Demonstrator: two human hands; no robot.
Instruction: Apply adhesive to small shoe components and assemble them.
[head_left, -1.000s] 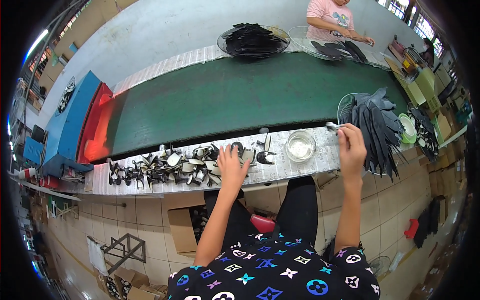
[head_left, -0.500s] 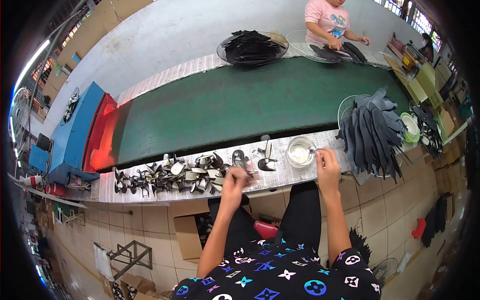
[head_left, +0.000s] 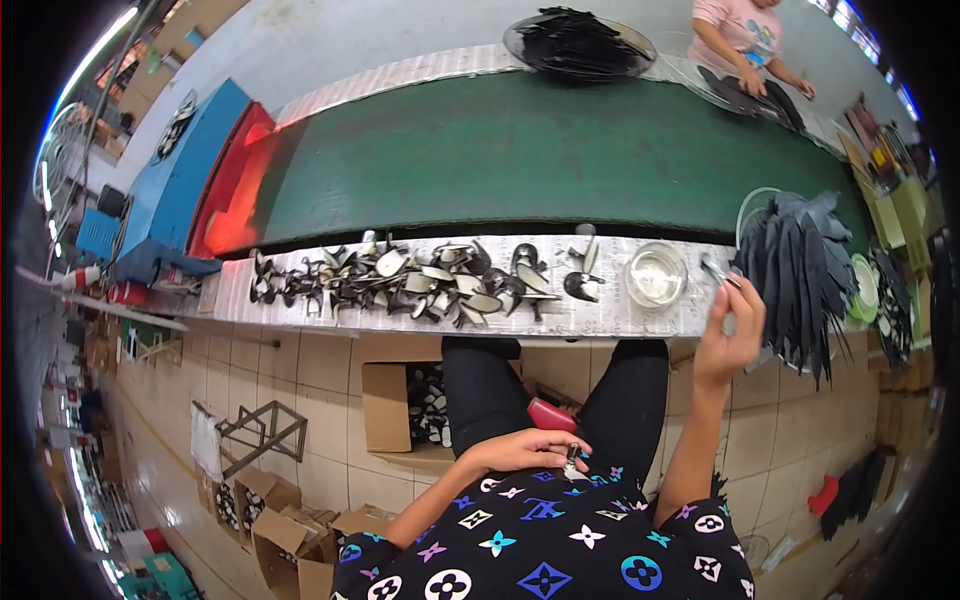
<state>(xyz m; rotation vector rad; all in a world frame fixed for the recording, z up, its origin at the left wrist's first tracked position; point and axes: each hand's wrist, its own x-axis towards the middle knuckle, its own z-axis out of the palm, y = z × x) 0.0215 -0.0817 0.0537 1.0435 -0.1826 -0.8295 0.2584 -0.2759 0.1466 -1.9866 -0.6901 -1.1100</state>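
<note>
Judging from the head view, the person was between pieces: the right hand [head_left: 728, 335] pinched a small brush [head_left: 716, 270] beside the glass bowl [head_left: 656, 274] on the surface [head_left: 620, 318], while the left hand [head_left: 525, 450], fingers curled, gripped a small piece [head_left: 572, 462] at the lap, likely awaiting the brush.

The person wears a black short-sleeved top scattered with multicoloured flower, star and diamond shapes, and black trousers. Both forearms are bare, as are the left hand [head_left: 520, 450] and right hand [head_left: 728, 340]; no rings or watch seem visible.
</note>
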